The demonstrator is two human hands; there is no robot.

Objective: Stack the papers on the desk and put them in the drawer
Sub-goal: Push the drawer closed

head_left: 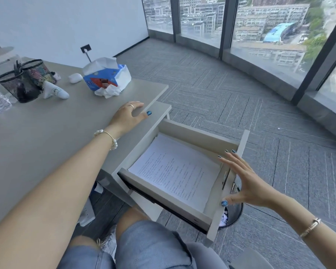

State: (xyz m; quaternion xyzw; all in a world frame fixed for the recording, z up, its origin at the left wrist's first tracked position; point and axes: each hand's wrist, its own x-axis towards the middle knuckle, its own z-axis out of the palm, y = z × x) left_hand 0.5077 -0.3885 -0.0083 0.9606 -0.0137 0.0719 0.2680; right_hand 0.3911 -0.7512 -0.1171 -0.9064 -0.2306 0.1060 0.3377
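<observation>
We see the papers [175, 171] lying flat inside the pulled-out drawer [182, 202], just left of the right hand [246, 183]; its fingers spread, touching the drawer front; the left hand [127, 115] rests spread, empty, on the counter [47, 133] edge.

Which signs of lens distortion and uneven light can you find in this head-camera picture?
Head view: wide-angle bending curves the window frames and bows the desk edge; daylight from the windows leaves the papers in the drawer bright, print too small to read; the right hand looks slightly soft.
</observation>
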